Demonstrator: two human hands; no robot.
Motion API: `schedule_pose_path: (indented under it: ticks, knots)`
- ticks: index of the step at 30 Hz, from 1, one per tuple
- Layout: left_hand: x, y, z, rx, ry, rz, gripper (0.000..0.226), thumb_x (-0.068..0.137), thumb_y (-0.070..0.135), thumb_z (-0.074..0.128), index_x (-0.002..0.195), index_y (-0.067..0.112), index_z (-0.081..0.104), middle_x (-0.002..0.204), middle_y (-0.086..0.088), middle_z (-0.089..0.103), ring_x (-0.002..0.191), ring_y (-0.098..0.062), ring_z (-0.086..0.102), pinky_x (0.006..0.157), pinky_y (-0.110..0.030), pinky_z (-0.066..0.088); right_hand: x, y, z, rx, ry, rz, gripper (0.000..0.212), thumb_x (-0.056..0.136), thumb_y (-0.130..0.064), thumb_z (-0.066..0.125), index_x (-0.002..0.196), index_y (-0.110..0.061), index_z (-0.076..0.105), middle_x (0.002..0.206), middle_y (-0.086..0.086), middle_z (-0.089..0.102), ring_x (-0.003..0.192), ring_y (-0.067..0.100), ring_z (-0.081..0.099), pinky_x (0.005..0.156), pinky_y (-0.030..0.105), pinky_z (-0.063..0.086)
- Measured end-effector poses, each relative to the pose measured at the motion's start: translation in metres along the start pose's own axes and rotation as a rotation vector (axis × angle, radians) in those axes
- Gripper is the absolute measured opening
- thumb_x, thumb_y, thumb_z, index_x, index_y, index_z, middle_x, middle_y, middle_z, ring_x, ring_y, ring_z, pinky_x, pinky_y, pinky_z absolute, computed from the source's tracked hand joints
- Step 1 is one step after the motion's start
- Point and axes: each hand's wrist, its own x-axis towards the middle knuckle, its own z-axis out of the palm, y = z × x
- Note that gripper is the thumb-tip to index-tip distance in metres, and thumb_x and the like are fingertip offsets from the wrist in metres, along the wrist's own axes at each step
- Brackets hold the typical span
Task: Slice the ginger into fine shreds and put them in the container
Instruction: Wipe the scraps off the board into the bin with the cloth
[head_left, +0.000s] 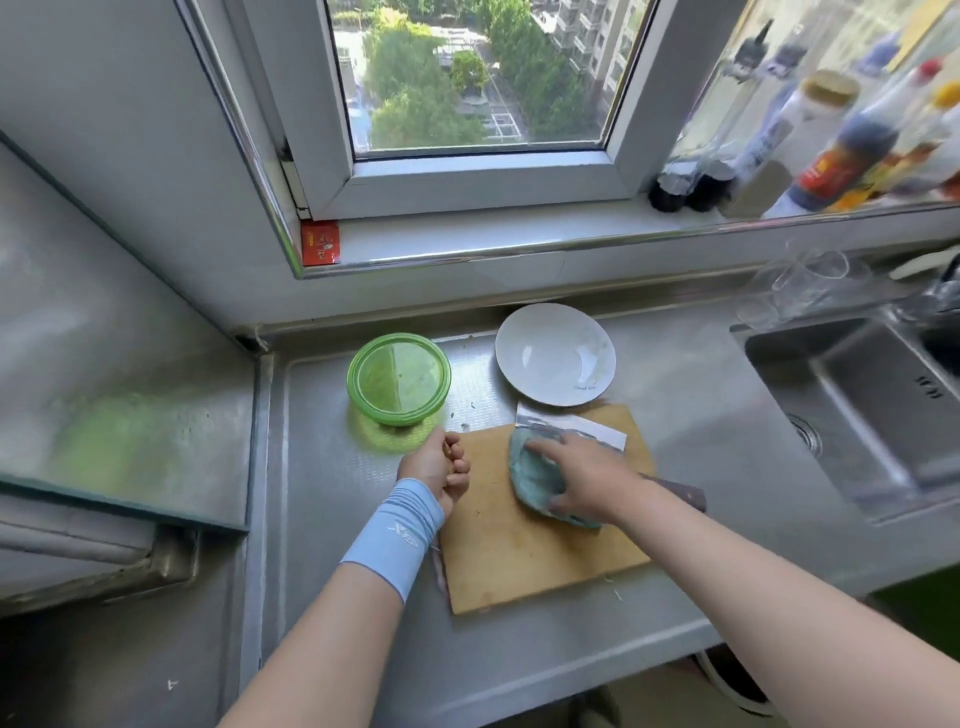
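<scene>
**While a cloth covers the cleaver, the ginger sits in the left fist**

As I watch through the head camera, a wooden cutting board (519, 561) lies on the steel counter (322, 493) with a cleaver (571, 428) flat across its far end. A teal cloth (535, 478) is draped over the blade. Behind the board stands a white plate (556, 353), its near rim just over the board's far edge. The green container (397, 379) sits to the plate's left with its lid on, just beyond the board's far left corner. A sink (857, 405) lies to the right, a clear jug (800, 291) behind it. Sauce bottles (831, 140) line the windowsill, and a small red packet (320, 242) is on the sill's left end.

Much of the blade is hidden by the cloth and my view of the handle is cut by the right forearm; only its dark end (685, 493) shows. The bottles are too blurred to read.

The right hand (582, 475) lies on the cloth, fingers stretched fairly straight and pressing it onto the cleaver. The left hand (436, 467), with a pale blue sleeve (395, 535) at the wrist, is at the board's left edge, curled into a fist. A small tan piece, apparently the ginger (446, 451), peeks out between the curled fingers (460, 475); most of it is hidden inside the fist. It is near the container, not touching it.
</scene>
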Motion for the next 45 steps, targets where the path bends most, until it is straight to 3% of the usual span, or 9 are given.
schedule_pose_path:
  ticks: [5,10,13,17,21,27,35,42,45]
  knots:
    - [-0.011,-0.016,0.042,0.211,-0.020,0.038,0.027,0.105,0.028,0.041,0.082,0.017,0.047,0.060,0.004,0.039,0.037,-0.006,0.032,0.031,-0.013,0.020,-0.025,0.039,0.001,0.363,0.113,-0.018,0.062,0.079,-0.025,0.067,0.138,-0.035,0.053,0.126,-0.004,0.062,0.116,0.018,0.058,0.091,0.028,0.046]
    - [-0.044,-0.081,0.128,0.491,-0.109,0.001,0.027,0.101,0.019,0.042,0.075,0.018,0.047,0.063,0.001,0.043,0.041,-0.010,0.038,0.032,-0.014,0.023,-0.087,0.128,-0.046,0.865,0.353,0.173,0.036,0.061,-0.032,0.048,0.088,-0.033,0.071,0.081,-0.012,0.067,0.078,0.012,0.059,0.064,0.016,0.043]
    - [-0.063,-0.156,0.194,0.616,-0.195,-0.084,0.029,0.099,0.016,0.041,0.070,0.016,0.045,0.059,0.000,0.044,0.044,-0.012,0.038,0.032,-0.013,0.020,-0.130,0.203,-0.044,1.038,0.420,0.265,0.010,0.065,-0.028,0.049,0.057,-0.023,0.052,0.063,-0.004,0.048,0.071,0.022,0.045,0.063,0.031,0.040]
    - [-0.077,-0.279,0.264,0.699,-0.251,-0.210,0.034,0.101,0.016,0.043,0.067,0.014,0.047,0.057,-0.002,0.046,0.042,-0.015,0.042,0.033,-0.013,0.022,-0.194,0.317,-0.004,1.034,0.305,0.402,0.041,0.100,-0.004,0.042,0.066,-0.026,0.038,0.071,-0.005,0.039,0.077,0.019,0.042,0.058,0.013,0.036]
    - [-0.080,-0.400,0.305,0.748,-0.228,-0.369,0.041,0.106,0.019,0.037,0.065,0.016,0.043,0.050,0.000,0.042,0.036,-0.011,0.037,0.033,-0.014,0.020,-0.256,0.411,0.049,1.217,0.384,0.579,0.012,0.072,-0.017,0.053,0.064,-0.013,0.046,0.068,0.010,0.044,0.072,0.022,0.042,0.067,0.035,0.035]
    - [-0.051,-0.509,0.333,0.816,-0.042,-0.411,0.036,0.105,0.025,0.044,0.073,0.012,0.049,0.061,-0.003,0.042,0.052,-0.016,0.038,0.045,-0.019,0.032,-0.285,0.484,0.108,1.293,0.344,0.724,0.015,0.083,-0.006,0.049,0.074,-0.014,0.058,0.071,0.007,0.050,0.069,0.020,0.044,0.062,0.032,0.033]
    - [0.010,-0.550,0.343,1.042,-0.083,-0.407,0.083,0.088,0.068,0.048,0.150,0.013,0.039,0.147,-0.013,0.048,0.130,-0.035,0.049,0.106,-0.049,0.040,-0.271,0.531,0.150,1.384,0.348,0.773,0.015,0.081,-0.001,0.043,0.078,-0.005,0.058,0.075,0.008,0.056,0.066,0.019,0.049,0.057,0.027,0.037]
    - [-0.025,-0.511,0.353,0.847,-0.344,-0.366,0.055,0.105,0.051,0.033,0.129,0.008,0.059,0.122,-0.012,0.069,0.113,-0.029,0.065,0.095,-0.044,0.052,-0.258,0.505,0.118,1.335,0.348,0.604,0.029,0.080,0.000,0.047,0.092,-0.012,0.070,0.090,0.006,0.069,0.082,0.020,0.060,0.068,0.030,0.047]
    - [-0.049,-0.472,0.358,0.816,-0.441,-0.248,0.047,0.093,0.056,0.055,0.123,0.019,0.059,0.131,-0.017,0.062,0.120,-0.035,0.060,0.104,-0.050,0.048,-0.250,0.479,0.086,1.293,0.373,0.477,0.032,0.079,0.000,0.051,0.099,-0.019,0.067,0.094,0.003,0.068,0.087,0.020,0.063,0.071,0.030,0.051]
